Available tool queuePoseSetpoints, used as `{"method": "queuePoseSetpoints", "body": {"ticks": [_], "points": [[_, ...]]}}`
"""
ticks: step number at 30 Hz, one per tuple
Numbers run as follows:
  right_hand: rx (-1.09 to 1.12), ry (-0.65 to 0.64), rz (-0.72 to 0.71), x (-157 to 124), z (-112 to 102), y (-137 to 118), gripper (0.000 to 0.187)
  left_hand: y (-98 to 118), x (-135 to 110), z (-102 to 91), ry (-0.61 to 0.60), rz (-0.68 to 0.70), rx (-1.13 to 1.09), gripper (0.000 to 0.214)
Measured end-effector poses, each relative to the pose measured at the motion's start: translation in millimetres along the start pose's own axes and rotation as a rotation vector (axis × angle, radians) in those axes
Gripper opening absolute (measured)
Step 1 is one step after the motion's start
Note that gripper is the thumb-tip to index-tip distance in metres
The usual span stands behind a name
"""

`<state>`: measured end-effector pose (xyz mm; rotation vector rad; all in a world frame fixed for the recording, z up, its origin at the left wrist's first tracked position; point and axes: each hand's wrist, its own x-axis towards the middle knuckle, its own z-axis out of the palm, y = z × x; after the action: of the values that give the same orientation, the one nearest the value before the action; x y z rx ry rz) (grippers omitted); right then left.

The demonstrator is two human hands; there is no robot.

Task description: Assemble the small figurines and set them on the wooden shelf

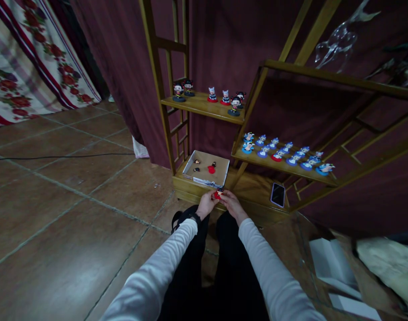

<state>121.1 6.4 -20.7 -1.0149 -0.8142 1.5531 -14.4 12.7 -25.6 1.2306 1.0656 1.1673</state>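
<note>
1. Writing: the front wall of the shallow cardboard box [225, 176], at the centre of the frame, bears dark printed marks on white; they are too small to read, and no brand can be made out.

2. The task's thing: a small figurine [219, 194] sits just below the box, near the middle of the frame; its dark top points up the frame and its red part lies lower, so the long axis seems to run roughly upright (the fingers hide part of it).

3. Hands: the left hand [207, 203] and the right hand [232, 203] meet at the figurine, fingertips closed on it from either side; a dark watch [195, 219] circles the left wrist, and both sleeves are white cloth with soft wrinkles.

4. Box contents: a red piece [211, 169] and several small dark-topped pieces [197, 161] lie apart on the plain brown bottom.

5. Materials and shapes: the stand [199, 104] is of yellow-brown wood with lattice sides; glossy-looking figures [235, 106] on round bases line its upper-centre shelf; blue and white ones [293, 159] fill the shelf at centre right; below these lies a flat, dark-screened phone [278, 195]; a clear, glassy ornament [337, 44] stands at upper right; square tiles [73, 178] cover the floor at left.
</note>
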Motion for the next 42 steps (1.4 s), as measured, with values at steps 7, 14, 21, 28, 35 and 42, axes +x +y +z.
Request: {"method": "queuePoseSetpoints", "body": {"ticks": [7, 14, 21, 28, 35, 42], "points": [[-0.034, 0.002, 0.023, 0.9, 0.8, 0.9, 0.026, 14.1, -7.1, -8.1, -0.045, 0.169, 0.335, 0.036], [-0.061, 0.056, 0.061, 6.9, 2.3, 6.9, 0.034, 28.7, -17.0, -7.7, -0.239, 0.265, 1.194, 0.042], [-0.068, 0.005, 0.045, 4.9, -0.4, 3.2, 0.031, 25.2, -19.8, -4.0, -0.202, 0.421, 1.386, 0.045], [-0.066, -0.009, 0.013, 7.0, -4.1, 5.5, 0.031, 21.5, -21.8, -3.4, -0.179, 0.5, 1.44, 0.047], [-0.051, -0.018, 0.008, 7.9, -5.2, 8.1, 0.031, 18.8, -22.4, -3.9, -0.166, 0.529, 1.467, 0.047], [-0.053, -0.013, 0.007, 6.4, -5.4, 9.1, 0.032, 15.5, -22.1, -5.2, -0.202, 0.519, 1.472, 0.049]]}}
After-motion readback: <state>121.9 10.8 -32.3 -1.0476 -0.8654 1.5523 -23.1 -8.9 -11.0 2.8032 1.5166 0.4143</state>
